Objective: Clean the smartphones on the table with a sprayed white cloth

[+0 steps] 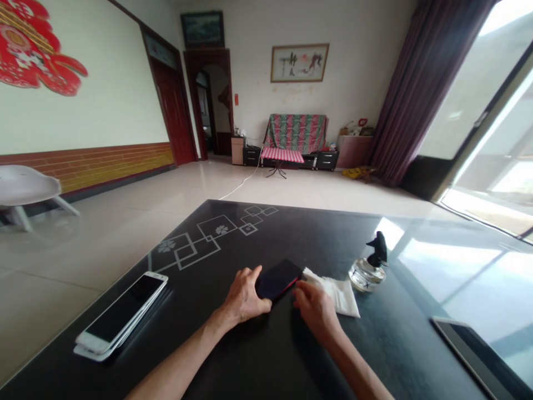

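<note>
A dark smartphone (278, 279) with a red lower edge is in front of me, just above or on the black table; I cannot tell which. My left hand (245, 295) grips its left end, thumb at the near edge and fingers at the far one. At its right end, my right hand (313, 304) is closed with curled fingers by the red edge; whatever those fingers hold is hidden. A folded white tissue (342, 295) lies just behind and right of my right hand, partly covered by it.
Right of the tissue stands a clear spray bottle (368, 271) with a black trigger head. White smartphones (122, 314) lie stacked at the left of the glossy black table (258, 355). A dark tablet-like device (478, 355) rests at the near right. Beyond is a white chair (29, 186).
</note>
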Demonstrator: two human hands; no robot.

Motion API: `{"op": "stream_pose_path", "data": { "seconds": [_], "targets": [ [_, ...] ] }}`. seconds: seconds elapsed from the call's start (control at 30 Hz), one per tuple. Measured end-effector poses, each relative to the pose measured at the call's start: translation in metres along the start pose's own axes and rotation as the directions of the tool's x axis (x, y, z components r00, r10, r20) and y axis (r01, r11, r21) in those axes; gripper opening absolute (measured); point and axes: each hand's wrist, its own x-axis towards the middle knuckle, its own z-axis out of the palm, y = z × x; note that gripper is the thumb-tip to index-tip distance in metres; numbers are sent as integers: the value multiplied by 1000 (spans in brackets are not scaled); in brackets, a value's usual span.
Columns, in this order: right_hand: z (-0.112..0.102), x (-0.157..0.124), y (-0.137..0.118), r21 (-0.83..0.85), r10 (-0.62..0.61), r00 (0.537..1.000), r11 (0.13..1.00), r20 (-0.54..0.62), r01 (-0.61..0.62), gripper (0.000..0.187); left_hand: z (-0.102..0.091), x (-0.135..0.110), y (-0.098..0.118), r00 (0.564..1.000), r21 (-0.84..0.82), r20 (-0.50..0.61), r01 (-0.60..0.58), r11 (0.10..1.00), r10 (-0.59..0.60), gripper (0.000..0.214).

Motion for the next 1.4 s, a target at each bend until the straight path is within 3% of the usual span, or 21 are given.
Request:
{"op": "stream_pose_path", "data": {
  "seconds": [0.1,0.23,0.47,0.57,0.7,0.87,0.97,1.13,1.23,1.4],
  "targets": [
    [20,-22,7,186,114,992,975,59,-123,29,-8,-13,9,998,14,-5,62,998,-62,83],
    [40,-49,11,442,168,978,873,121,-205,34,-13,-42,20,988,-14,-25,152,988,-152,82],
    [56,-83,9,661,203,973,717,106,-221,44,-7,-87,31,963,-102,-124,226,969,-238,78],
    [57,-93,4,704,183,979,683,94,-196,48,-5,-99,38,949,-69,-266,154,986,-167,72],
    [47,-98,-3,750,131,988,645,79,-146,53,-1,-104,54,895,-6,-446,-16,1000,12,69],
    [11,-92,-5,773,8,998,631,67,-57,50,11,-96,82,854,-47,-508,-156,987,111,70],
    [-21,-87,-1,761,-22,999,648,32,-10,49,21,-86,101,892,-200,-447,-169,965,64,68],
    [-79,-86,10,740,4,999,672,-41,28,50,39,-62,134,985,-564,-150,-12,826,-88,50],
    [-111,-89,15,728,21,998,685,-63,31,50,53,-51,156,991,-731,33,112,674,-129,40],
    [-154,-95,17,682,38,995,730,-94,37,48,76,-45,189,949,-837,284,315,447,-137,31]
  ]
}}
